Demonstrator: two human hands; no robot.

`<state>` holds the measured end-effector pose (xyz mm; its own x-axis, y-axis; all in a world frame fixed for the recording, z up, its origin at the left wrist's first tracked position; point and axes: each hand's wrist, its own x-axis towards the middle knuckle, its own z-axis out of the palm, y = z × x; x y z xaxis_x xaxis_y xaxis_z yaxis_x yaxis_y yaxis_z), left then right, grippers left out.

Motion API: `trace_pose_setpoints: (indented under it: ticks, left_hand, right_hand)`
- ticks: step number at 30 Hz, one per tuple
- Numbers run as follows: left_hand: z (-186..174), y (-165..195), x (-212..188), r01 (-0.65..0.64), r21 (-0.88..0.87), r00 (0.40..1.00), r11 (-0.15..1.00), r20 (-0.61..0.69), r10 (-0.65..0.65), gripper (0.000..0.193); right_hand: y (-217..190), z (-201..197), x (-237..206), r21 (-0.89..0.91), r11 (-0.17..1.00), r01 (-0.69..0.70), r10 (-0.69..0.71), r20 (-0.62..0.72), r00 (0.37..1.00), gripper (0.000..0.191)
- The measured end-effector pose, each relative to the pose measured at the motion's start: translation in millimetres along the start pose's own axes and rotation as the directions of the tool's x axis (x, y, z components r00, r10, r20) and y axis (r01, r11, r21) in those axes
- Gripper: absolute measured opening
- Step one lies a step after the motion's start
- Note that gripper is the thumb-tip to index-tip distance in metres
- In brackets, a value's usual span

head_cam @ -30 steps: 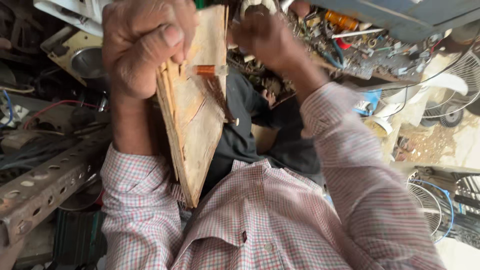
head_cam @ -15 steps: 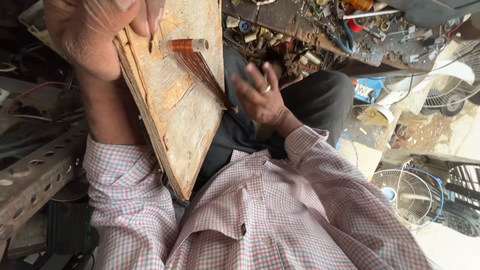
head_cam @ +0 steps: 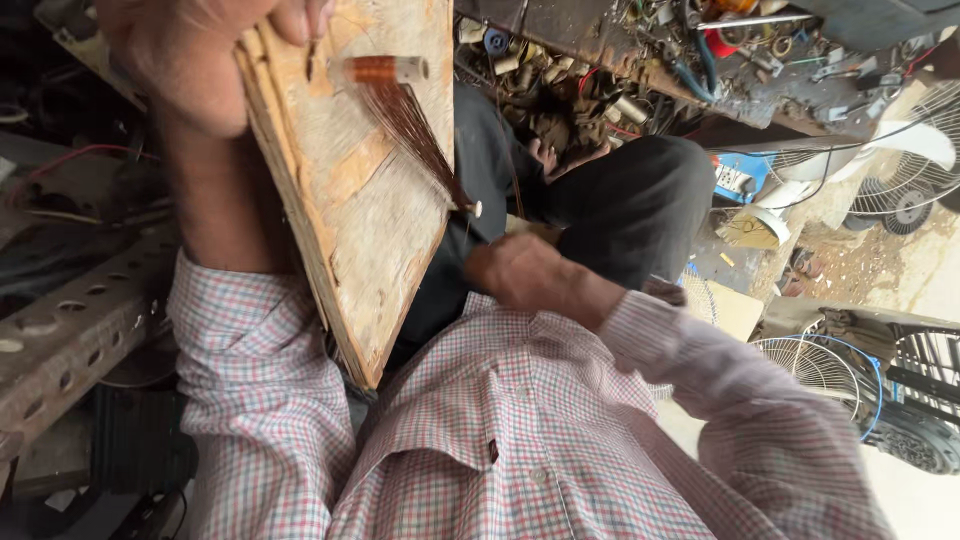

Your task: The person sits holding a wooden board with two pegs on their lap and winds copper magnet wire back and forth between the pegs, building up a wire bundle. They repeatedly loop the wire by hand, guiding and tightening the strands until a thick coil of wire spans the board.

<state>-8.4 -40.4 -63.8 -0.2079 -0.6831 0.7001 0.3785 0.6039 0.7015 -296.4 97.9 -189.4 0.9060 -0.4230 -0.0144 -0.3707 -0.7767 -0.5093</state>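
Nearest I see my checked shirt sleeves [head_cam: 520, 440]. My right hand [head_cam: 520, 272] sits low by my lap, closed on the lower end of a fan of copper wire [head_cam: 415, 130]. My left hand [head_cam: 200, 60] grips the top edge of a worn plywood board [head_cam: 370, 200], held upright; the wire runs across its face from a small spool [head_cam: 385, 68]. Beyond: cluttered bench [head_cam: 640, 60], fan guards [head_cam: 820, 365].

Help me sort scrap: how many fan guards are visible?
3: one fan guard upper right, one at right by the sleeve, one lower right. Others may be hidden.
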Motion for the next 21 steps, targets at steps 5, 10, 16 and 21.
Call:
trace_pose_setpoints:
  ticks: [5, 10, 16, 21]
  left_hand:
    - [20.7, 7.9, 14.7, 0.103, 0.032, 0.992, 0.994, 0.064, -0.104, 0.035]
    - [30.4, 19.0, 31.2, 0.077, 0.064, 0.991, 0.995, 0.107, -0.084, 0.04]
    - [19.3, 16.7, 16.6, 0.059, -0.063, 0.997, 0.996, -0.045, -0.062, 0.033]
    - [4.0, -0.4, 9.0, 0.039, -0.121, 0.998, 0.992, -0.048, -0.045, 0.024]
  right_hand:
    - [-47.7, -172.3, 35.3, 0.343, 0.921, 0.184, -0.101, -0.246, 0.964, 0.023]
    - [29.5, -207.5, 73.5, 0.321, 0.928, 0.191, 0.039, -0.592, 0.805, 0.015]
    - [82.4, -7.6, 36.1, 0.701, 0.44, -0.562, 0.805, -0.03, 0.592, 0.022]
    - [20.5, 17.5, 9.7, 0.392, 0.92, 0.023, 0.144, -0.389, 0.91, 0.009]
